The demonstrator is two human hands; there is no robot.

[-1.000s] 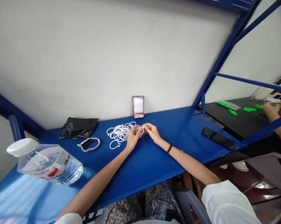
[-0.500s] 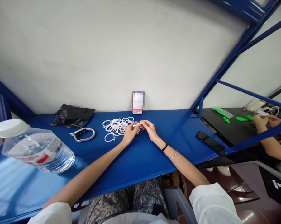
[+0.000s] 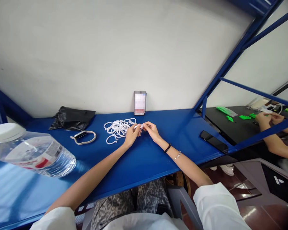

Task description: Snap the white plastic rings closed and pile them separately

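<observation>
Above the blue desk [image 3: 148,156], my left hand [image 3: 131,136] and my right hand [image 3: 152,131] meet fingertip to fingertip. Both pinch a small white plastic ring [image 3: 142,126], mostly hidden by the fingers. Just left of my left hand lies a loose pile of white plastic rings [image 3: 118,129]. Some of these are split, with knobbed ends. One open ring [image 3: 111,140] rests at the near edge of the pile.
A phone [image 3: 140,103] leans against the wall behind my hands. Leftward are a black plastic bag [image 3: 72,118], a watch [image 3: 84,137] and a large water bottle [image 3: 38,153]. A dark phone [image 3: 214,142] lies right. Another person's hands [image 3: 269,119] handle green pieces at the adjoining desk.
The camera view has shifted slightly. My hands stay together on the white ring, with the fingers a little repositioned. The pile looks the same.
</observation>
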